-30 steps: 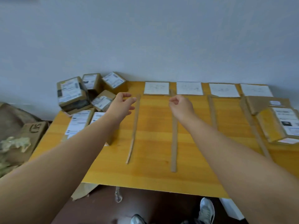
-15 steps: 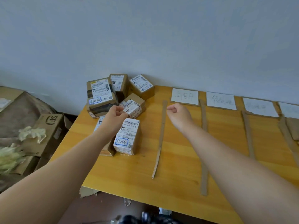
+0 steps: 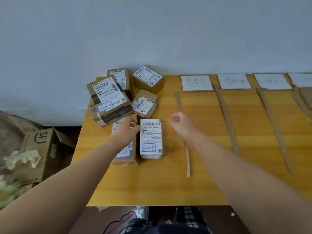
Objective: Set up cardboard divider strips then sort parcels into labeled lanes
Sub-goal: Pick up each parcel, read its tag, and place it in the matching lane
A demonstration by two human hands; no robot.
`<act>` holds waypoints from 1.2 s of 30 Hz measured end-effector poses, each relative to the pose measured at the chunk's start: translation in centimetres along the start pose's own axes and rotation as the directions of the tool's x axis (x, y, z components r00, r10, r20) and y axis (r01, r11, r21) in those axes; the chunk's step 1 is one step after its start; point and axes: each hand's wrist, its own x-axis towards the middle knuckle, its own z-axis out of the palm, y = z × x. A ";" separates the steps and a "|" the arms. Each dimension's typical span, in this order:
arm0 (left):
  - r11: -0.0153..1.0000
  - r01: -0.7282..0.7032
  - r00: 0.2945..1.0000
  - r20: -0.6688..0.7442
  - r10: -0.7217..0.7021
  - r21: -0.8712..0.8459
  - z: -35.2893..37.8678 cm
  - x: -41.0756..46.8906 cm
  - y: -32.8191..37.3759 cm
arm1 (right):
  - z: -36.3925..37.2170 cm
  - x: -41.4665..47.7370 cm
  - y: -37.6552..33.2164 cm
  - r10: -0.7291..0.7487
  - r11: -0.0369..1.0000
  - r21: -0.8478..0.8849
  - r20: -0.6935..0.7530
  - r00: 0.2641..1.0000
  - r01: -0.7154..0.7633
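We see a yellow wooden table (image 3: 152, 191) by a pale wall. Our left hand (image 3: 125, 130) is low over a brown parcel (image 3: 125, 155) near the left side of the table. Its fingers are bent and reach to the top left corner of a white-label parcel (image 3: 150, 138), which lies flat just beside the brown one. The two parcels touch along their long sides. The hand hides the spot, so we cannot tell if it grips a parcel or only touches it.

Our right hand (image 3: 181, 123) is just to the right of the white-label parcel and apart from it. Its fingers are curled in and it holds nothing. This hand and its arm cover the middle of the first strip (image 3: 187, 159).

Behind the two parcels sits a heap of parcels (image 3: 109, 100) at the back left corner, close to the left hand.

Right of the hands lie more cardboard strips: a second strip (image 3: 226, 119), a third strip (image 3: 273, 129) and part of a fourth strip (image 3: 298, 98). They run from back to front and make lanes. At the back of the lanes lie white paper signs (image 3: 196, 82) with handwriting on them.

On the floor to the left stands a brown box (image 3: 42, 149).
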 end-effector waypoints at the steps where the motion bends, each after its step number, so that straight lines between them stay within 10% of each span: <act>1: 1.000 -0.011 1.000 0.027 0.011 0.008 -0.3 0.2 -0.5 | 1.0 -0.2 0.2 0.021 1.000 0.018 -0.001 1.000 -0.021; 9: 0.996 -0.086 0.987 0.137 0.088 -0.021 -1.6 1.0 -3.1 | 6.1 -2.7 2.6 0.148 0.987 0.047 0.066 0.987 -0.151; 18: 0.994 -0.100 0.980 0.170 0.107 -0.044 -2.2 0.3 -4.2 | 10.7 -4.2 0.2 0.133 0.879 -0.452 -0.081 0.988 -0.155; 26: 0.996 -0.047 0.948 0.309 0.070 -0.081 -2.4 -0.4 -3.7 | 10.3 -4.9 1.5 0.104 0.930 -0.314 -0.267 0.958 -0.189; 36: 0.801 -0.049 0.883 0.349 0.314 -0.597 -4.0 -1.4 4.5 | 3.2 -8.4 -4.6 -0.227 0.948 0.117 -0.408 0.884 0.297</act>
